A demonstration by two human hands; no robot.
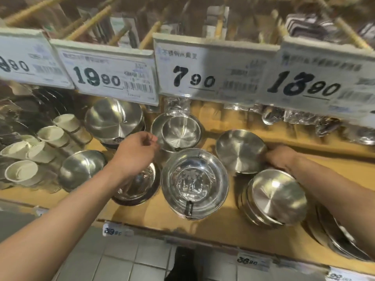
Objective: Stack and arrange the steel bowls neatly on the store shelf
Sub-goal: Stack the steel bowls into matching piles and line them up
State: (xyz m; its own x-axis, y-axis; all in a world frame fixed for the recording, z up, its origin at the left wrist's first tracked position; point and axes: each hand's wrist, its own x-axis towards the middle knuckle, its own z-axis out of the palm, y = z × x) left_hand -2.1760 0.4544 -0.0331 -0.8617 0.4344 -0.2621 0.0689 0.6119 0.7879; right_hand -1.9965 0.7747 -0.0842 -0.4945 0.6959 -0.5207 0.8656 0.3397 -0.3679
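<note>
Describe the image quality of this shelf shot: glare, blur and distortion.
Head view: the wide-angle lens bows the shelf edge and fans the price tags; motion blur smears the tags and upper rack; overhead light throws bright glare on the steel bowls; both hands stay fairly sharp, left hand, right hand.

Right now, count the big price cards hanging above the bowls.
4, in a row: far-left card, 19.90 card, 7.90 card, 13.90 card. More may sit outside the view.
</note>
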